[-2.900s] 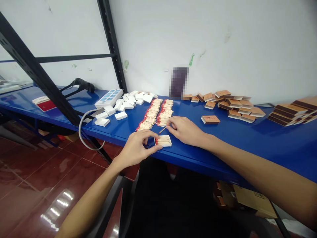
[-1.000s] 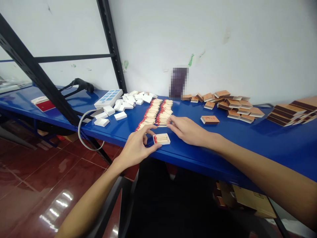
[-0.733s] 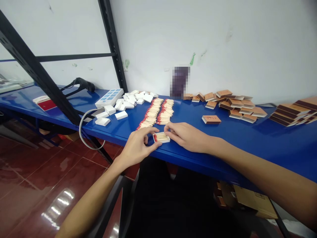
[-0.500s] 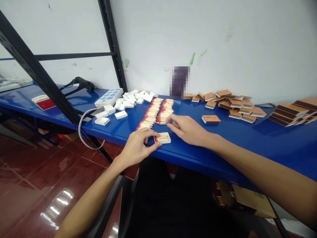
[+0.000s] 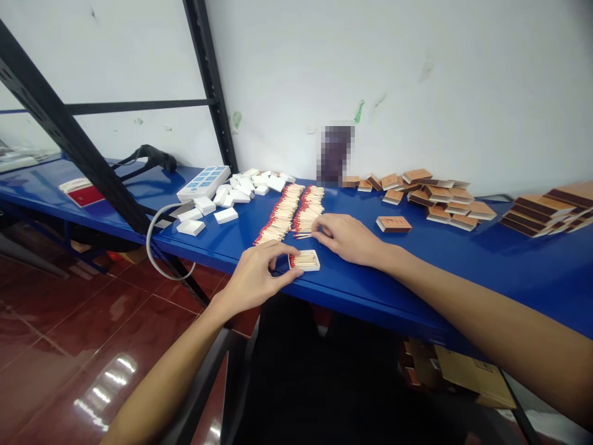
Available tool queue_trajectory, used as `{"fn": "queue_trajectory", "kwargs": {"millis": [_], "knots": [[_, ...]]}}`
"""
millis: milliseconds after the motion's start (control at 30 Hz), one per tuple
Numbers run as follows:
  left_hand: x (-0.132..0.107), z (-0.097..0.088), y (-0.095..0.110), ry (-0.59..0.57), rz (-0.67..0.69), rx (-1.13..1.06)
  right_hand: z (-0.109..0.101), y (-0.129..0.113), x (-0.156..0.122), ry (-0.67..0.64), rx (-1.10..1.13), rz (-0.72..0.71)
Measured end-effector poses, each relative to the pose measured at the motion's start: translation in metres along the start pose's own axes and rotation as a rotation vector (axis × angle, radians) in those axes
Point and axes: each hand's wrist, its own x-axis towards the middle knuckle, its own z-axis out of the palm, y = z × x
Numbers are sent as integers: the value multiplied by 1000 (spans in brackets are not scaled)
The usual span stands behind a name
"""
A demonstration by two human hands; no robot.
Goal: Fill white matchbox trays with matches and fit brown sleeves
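My left hand [image 5: 259, 267] grips a small white matchbox tray [image 5: 316, 266] between thumb and fingers, at the near edge of the blue table. Red-tipped matches [image 5: 303, 259] lie side by side in the tray, heads to the left. Just beyond it, my right hand [image 5: 349, 240] pinches at the near end of the right row of matches [image 5: 309, 207]; its fingertips meet the plain ends of a few matches there. A second row of matches [image 5: 280, 215] runs alongside on the left. One closed matchbox [image 5: 393, 224] lies to the right of my right hand.
White matchbox trays [image 5: 241, 193] are heaped at the back left, beside a white power strip [image 5: 204, 182] with a grey cable [image 5: 148, 241]. Orange-brown matchbox sleeves [image 5: 447, 196] are piled at the right, with stacks [image 5: 540, 213] farther right. A black rack post [image 5: 88, 139] rises at left.
My right hand has shifted slightly, and the nearest matches of the right row now stick out a little toward me. The left hand keeps its hold on the tray.
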Motion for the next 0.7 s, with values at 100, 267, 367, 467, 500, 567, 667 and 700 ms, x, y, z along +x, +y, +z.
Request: {"fn": "queue_trajectory", "kwargs": {"millis": [100,267,367,467,500,567,667,700], "knots": [[0,-1,1,-1,-3,6,-1,0,0,-35,15,5],[1,-1,2,0,2,12,-2,-2,-2,-50,18,13],[0,-1,2,1,3,13,-3,-2,-3,-36,35,13],[0,-1,1,-1,-2,14,-4,-1,-4,-32,58,11],[0,-1,1,-6,-6,14,-4,0,-4,-33,60,9],[0,-1,2,-12,-10,13,-5,0,-5,-37,56,-2],[0,-1,2,-10,-9,12,-5,-1,-5,-41,43,-18],[0,-1,2,-7,-6,12,-5,-1,-5,-42,40,-19]]}}
